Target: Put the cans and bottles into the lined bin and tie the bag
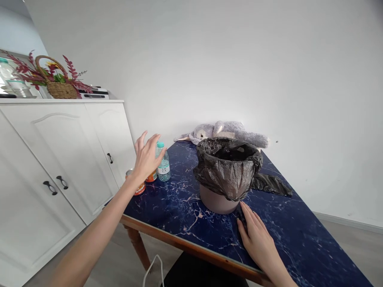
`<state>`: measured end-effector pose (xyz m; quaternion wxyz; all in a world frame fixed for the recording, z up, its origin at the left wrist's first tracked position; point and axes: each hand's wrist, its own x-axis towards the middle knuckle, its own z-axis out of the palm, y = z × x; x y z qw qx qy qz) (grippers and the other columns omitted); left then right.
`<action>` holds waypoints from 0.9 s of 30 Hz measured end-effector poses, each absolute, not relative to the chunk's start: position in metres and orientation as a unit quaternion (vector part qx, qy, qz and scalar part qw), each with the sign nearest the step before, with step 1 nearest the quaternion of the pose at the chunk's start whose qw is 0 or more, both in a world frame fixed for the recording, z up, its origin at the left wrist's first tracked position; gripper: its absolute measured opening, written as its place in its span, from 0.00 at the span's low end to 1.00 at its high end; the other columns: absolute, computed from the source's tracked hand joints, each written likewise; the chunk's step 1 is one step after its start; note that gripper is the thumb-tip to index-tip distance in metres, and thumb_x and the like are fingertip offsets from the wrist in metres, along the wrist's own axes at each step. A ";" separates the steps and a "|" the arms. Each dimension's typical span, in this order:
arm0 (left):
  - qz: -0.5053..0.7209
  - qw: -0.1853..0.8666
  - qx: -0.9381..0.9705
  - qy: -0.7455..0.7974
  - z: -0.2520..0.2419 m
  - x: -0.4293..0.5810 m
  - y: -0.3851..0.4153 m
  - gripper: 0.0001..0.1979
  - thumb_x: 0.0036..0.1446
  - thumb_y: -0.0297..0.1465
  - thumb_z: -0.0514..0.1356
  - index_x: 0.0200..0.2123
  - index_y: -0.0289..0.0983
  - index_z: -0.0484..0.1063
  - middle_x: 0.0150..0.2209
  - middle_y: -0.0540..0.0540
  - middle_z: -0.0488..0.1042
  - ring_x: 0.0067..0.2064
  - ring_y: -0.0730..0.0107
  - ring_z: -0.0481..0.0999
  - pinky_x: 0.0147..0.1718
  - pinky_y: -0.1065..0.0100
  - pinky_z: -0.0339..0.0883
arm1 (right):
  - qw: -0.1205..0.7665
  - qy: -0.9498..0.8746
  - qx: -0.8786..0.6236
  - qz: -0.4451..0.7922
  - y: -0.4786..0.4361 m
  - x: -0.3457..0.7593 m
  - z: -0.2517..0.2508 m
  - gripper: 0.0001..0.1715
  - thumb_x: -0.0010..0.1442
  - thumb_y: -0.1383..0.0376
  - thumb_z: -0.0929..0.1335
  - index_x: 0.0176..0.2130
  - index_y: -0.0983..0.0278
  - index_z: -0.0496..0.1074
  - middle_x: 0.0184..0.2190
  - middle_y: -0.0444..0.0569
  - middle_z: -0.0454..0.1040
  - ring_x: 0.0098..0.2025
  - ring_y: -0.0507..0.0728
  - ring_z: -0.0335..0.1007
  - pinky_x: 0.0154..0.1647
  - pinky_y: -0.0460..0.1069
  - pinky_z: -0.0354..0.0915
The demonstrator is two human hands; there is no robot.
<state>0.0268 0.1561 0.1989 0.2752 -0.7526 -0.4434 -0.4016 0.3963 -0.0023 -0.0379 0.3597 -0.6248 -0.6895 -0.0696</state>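
My left hand [147,156] is raised at the left of the table with its fingers spread, beside a clear water bottle [163,167] with a teal cap; nothing shows in its grasp. Behind my wrist stand orange cans [151,176], partly hidden. A grey-brown bin [218,201] lined with a black plastic bag [227,175] is upright at the table's middle. My right hand [255,233] rests on the tabletop just right of the bin's base, with a dark thing [241,217] showing between thumb and fingers; what it is cannot be made out clearly.
Blue marble-patterned table [299,223] with a wooden edge. A grey plush toy [233,129] lies behind the bin, and black plastic [271,184] lies to its right. White cabinets [62,139] carrying a flower basket [62,90] stand at the left.
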 end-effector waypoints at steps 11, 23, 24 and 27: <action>-0.336 0.213 -0.780 -0.483 0.193 0.041 0.160 0.21 0.74 0.41 0.53 0.61 0.39 0.76 0.57 0.39 0.81 0.53 0.50 0.82 0.50 0.54 0.74 | 0.355 -0.687 -0.630 -0.077 -0.003 0.395 -0.035 0.34 0.77 0.54 0.56 0.73 0.66 0.59 0.70 0.61 0.69 0.71 0.69 0.66 0.70 0.67 0.66; -0.652 0.231 -0.679 -0.248 0.282 0.101 0.082 0.18 0.72 0.38 0.63 0.62 0.44 0.72 0.59 0.47 0.78 0.59 0.60 0.81 0.56 0.55 0.81 | 0.374 -0.677 -0.628 -0.085 0.005 0.391 -0.038 0.32 0.76 0.56 0.58 0.73 0.64 0.60 0.69 0.59 0.69 0.71 0.67 0.65 0.71 0.65 0.65; -0.668 0.215 -0.675 -0.229 0.293 0.110 0.073 0.18 0.73 0.37 0.62 0.63 0.46 0.70 0.60 0.48 0.77 0.60 0.60 0.80 0.56 0.55 0.81 | 0.373 -0.678 -0.628 -0.086 0.005 0.391 -0.039 0.32 0.76 0.57 0.58 0.73 0.64 0.61 0.69 0.59 0.69 0.71 0.67 0.66 0.71 0.65 0.65; -0.652 0.119 -0.727 -0.181 0.314 0.138 0.064 0.17 0.73 0.34 0.61 0.63 0.47 0.69 0.60 0.50 0.77 0.60 0.63 0.80 0.58 0.56 0.80 | 0.369 -0.679 -0.629 -0.088 0.006 0.391 -0.039 0.31 0.76 0.57 0.58 0.72 0.65 0.61 0.69 0.59 0.70 0.71 0.67 0.66 0.71 0.66 0.65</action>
